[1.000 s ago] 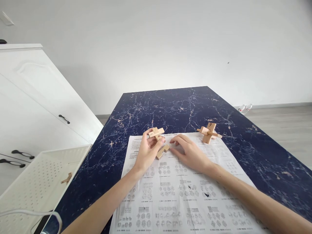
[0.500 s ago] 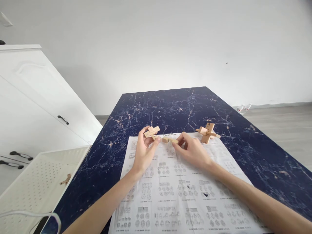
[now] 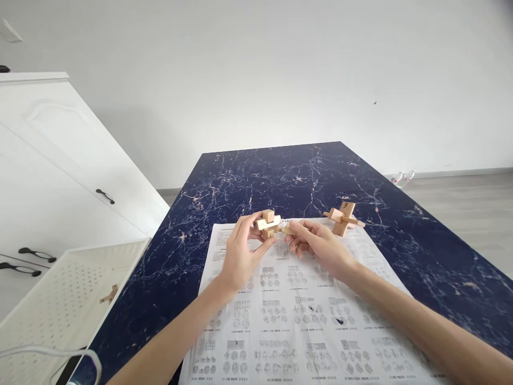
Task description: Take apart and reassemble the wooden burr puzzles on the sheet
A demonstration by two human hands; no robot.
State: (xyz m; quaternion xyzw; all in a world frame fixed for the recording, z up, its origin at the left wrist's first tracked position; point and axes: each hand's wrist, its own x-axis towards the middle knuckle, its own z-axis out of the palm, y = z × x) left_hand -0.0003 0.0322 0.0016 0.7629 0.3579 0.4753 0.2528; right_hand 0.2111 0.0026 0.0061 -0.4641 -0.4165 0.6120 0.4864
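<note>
Between thumb and fingers, my left hand (image 3: 242, 254) grips a partly built wooden burr puzzle (image 3: 268, 223) made of crossed, notched sticks. My right hand (image 3: 318, 246) pinches a single wooden puzzle stick (image 3: 289, 230), its left end close to the puzzle's right side; whether they touch I cannot tell. Both hands are over a printed instruction sheet (image 3: 280, 315) with rows of small diagrams. Just beyond my right hand stands another wooden puzzle (image 3: 343, 218), a cross of flat and square pieces with a dark mark on its upright piece.
The dark blue marble-patterned table (image 3: 276, 182) stretches away toward the white wall. On the left is a white perforated basket (image 3: 68, 299) with a small wooden puzzle (image 3: 109, 294) inside. A white cable (image 3: 52, 350) crosses the basket's near end, and a white cabinet (image 3: 72, 155) stands behind.
My left hand has turned the puzzle and shifted it right. My right hand has tilted its stick, and the gap between stick and puzzle has narrowed.
</note>
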